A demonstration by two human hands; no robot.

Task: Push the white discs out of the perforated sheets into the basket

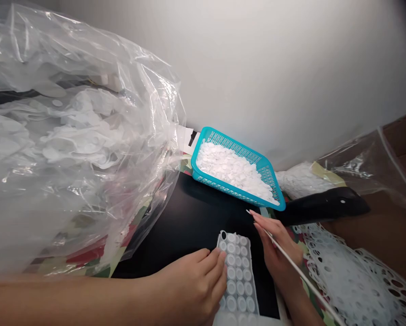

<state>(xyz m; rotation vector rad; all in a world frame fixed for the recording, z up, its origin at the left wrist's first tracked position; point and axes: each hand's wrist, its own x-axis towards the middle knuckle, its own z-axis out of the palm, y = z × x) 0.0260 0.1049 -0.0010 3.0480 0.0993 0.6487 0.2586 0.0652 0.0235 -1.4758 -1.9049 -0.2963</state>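
Note:
A translucent sheet of round white discs in rows (239, 274) lies on a black board (186, 213). My left hand (201, 283) is closed on the sheet's left edge, hiding part of it. One ring at the sheet's far left corner shows a dark opening. To the right of the sheet, my right hand (277, 246) is raised with its fingers pinched. A small white piece (248, 211), seen nearly edge-on, sticks out at those fingertips. Just beyond them stands a turquoise basket (235, 195) holding many small white discs (230, 167).
A large clear plastic bag (87, 131) with white sheet material fills the left. On the right lie punched-out sheets (355, 280), a black strap-like object (328, 203) and another clear bag (301, 176). A thin white cord or stick (301, 276) crosses my right wrist. A wall rises behind.

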